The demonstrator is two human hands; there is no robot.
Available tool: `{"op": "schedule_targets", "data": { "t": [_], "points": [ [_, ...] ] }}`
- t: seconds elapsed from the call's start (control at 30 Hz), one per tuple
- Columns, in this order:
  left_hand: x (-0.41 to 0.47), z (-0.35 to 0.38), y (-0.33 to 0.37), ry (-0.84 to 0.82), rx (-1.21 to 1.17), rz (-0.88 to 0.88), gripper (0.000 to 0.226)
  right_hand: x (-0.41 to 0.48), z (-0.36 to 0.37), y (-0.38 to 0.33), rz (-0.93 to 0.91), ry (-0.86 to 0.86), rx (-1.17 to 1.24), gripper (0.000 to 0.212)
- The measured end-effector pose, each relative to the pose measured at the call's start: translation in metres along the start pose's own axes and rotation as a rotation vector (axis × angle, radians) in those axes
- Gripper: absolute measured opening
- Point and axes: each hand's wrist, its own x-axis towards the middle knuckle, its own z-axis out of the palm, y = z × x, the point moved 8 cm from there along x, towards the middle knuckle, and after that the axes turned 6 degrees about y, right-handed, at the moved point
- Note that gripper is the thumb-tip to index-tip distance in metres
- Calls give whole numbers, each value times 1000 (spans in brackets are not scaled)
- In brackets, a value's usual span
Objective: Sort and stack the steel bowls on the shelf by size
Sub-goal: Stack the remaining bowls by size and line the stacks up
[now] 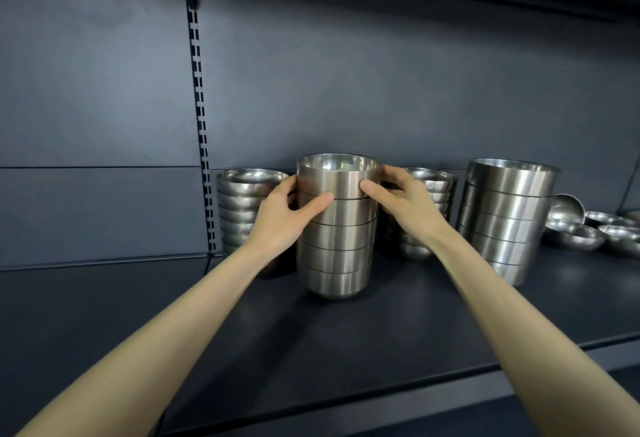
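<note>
Loc: dark shelf [346, 339], back panel [381, 90] behind, slotted upright [200, 125] at L.

Centre, fwd of neighbouring stacks: centre stack [337, 253] of deep, straight-walled steel bowls, nested, upright, base on shelf.

L hand [282, 216]: clamped on L side of centre stack near top. Thumb across front wall at seam under uppermost bowl. Other fingers [285, 185] curled round far side, tips hidden.

R hand [405, 202]: clamped on R side at uppermost bowl. Thumb pressed to front wall, other fingers [394, 173] wrapped round behind, just below rim.

Behind L hand: L stack [242, 201] of shallower, rounded bowls, close to back panel, lower than centre stack, part hidden by wrist.

Behind R hand: small stack [433, 190] of rounded bowls, part hidden by hand and forearm.

Further R, apart from centre stack: tall stack [505, 218] of wider straight-walled bowls, upright.

Far R: loose bowls [575, 235], shallow, unstacked, rims up. One tilted bowl [566, 208] leaning on edge behind them.

Contact betw. centre stack and stacks behind: cannot tell.
</note>
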Motion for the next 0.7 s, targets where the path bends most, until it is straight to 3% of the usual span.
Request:
{"op": "schedule_targets", "data": {
  "t": [0.1, 0.23, 0.43, 0.7],
  "points": [
    [1, -6, 10, 42, 128, 53, 40, 0, -4, -4, 10, -15, -60, 58],
    [-7, -16, 32, 82, 369, 184, 62, -6, -15, -21, -9, 1, -216, 80],
    [-21, -4, 106, 8, 761, 502, 59, -17, -63, -71, -137, 51, -605, 70],
    [-58, 63, 189, -40, 888, 676, 58, -64, -165, -112, -224, 91, -924, 60]
  ]
}}
